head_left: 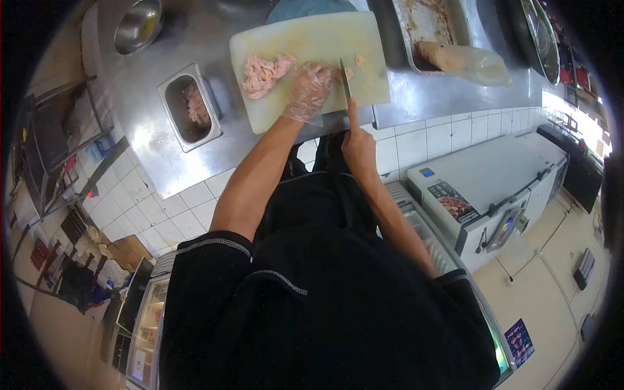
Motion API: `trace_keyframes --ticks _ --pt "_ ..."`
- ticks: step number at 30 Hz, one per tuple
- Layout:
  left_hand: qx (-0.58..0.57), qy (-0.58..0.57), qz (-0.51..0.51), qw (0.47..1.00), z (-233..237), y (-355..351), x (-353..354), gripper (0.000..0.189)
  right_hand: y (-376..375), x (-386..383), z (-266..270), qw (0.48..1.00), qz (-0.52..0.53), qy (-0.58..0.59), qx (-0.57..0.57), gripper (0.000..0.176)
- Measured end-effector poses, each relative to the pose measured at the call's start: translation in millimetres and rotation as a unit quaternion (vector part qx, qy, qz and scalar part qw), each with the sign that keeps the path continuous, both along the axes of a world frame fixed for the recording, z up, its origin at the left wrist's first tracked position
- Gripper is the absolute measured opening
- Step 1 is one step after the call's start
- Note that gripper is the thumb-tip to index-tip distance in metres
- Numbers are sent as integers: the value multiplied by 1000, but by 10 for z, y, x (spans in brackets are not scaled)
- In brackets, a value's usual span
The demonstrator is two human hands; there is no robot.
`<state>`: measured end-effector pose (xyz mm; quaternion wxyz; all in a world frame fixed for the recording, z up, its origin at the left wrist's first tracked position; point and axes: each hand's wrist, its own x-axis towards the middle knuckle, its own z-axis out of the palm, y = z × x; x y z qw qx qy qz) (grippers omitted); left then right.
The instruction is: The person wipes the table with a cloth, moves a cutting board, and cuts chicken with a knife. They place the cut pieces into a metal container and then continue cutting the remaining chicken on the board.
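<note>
A white cutting board [312,32] lies on the steel table. My left hand [309,90], in a clear plastic glove, is closed over a small piece of pale pink raw chicken [338,75] on the board, its fingertips close to the blade. In my bare right hand [359,151] is a knife [346,79], the index finger stretched along its spine and the blade pointing away from me. To the left of the gloved hand sits a heap of raw chicken [262,75]. Small cut bits [359,60] lie right of the blade.
Left of the board stands a rectangular steel container [170,117] holding some raw meat. A steel bowl [130,40] is at the far left. On the right are a stained tray [422,16] and a plastic bag [478,65]. A white chest freezer [478,172] stands right of me.
</note>
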<state>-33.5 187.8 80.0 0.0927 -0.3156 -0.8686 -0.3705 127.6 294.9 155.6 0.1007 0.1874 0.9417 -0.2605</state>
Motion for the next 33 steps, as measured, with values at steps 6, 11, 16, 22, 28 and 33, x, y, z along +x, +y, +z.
trace_keyframes --ticks 6,11,16,22,28,33 --pt "102 -38 8 994 -386 87 44 11 20 275 148 1000 -8 -14 -21 81" --pt "28 82 9 996 -243 56 -61 11 260 -149 209 1000 -17 7 -6 81" --pt "23 82 -4 996 -436 80 -57 9 390 -393 59 997 -24 77 -13 79" --pt "33 23 22 999 -259 62 -19 12 484 -782 40 996 67 67 -9 79" --pt "-6 -41 24 999 -124 36 0 12 559 -1224 -182 987 124 102 14 77" --pt "30 22 28 999 -189 26 -50 18 566 -1441 -356 980 160 109 46 78"
